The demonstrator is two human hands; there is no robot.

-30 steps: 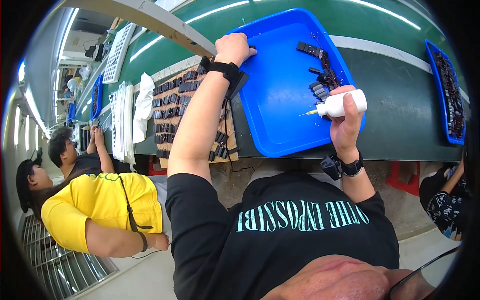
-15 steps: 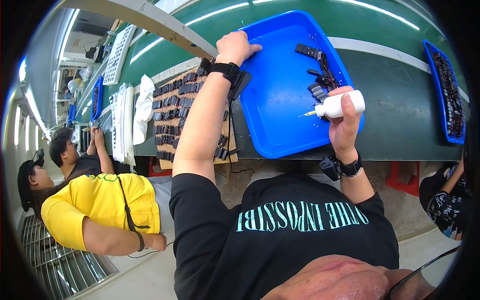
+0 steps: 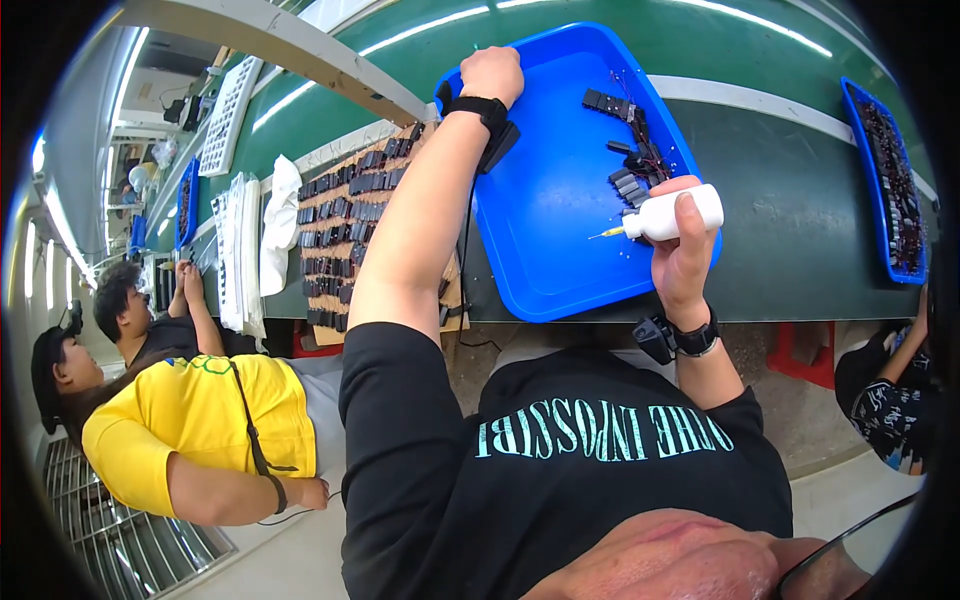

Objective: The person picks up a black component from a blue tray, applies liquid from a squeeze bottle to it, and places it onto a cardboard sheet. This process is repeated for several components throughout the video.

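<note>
My right hand (image 3: 685,255) is closed around a small white squeeze bottle (image 3: 672,213) whose thin nozzle points left over the blue tray (image 3: 555,230). My left hand (image 3: 492,72) reaches far forward as a fist at the tray's upper left rim; what it grips I cannot tell. Small black parts with wires (image 3: 628,150) lie in the tray's upper right area, just above the bottle. Both wrists carry black bands.
A board of several rows of black parts (image 3: 335,230) lies left of my arm. A second blue tray of parts (image 3: 890,190) sits at the right. White cloth (image 3: 275,225) lies on the green bench. A person in yellow (image 3: 190,440) sits at my left; another person's arm (image 3: 895,385) is at the right.
My left arm has stretched a little further up along the tray's rim. The right hand with the bottle has stayed where it was.
</note>
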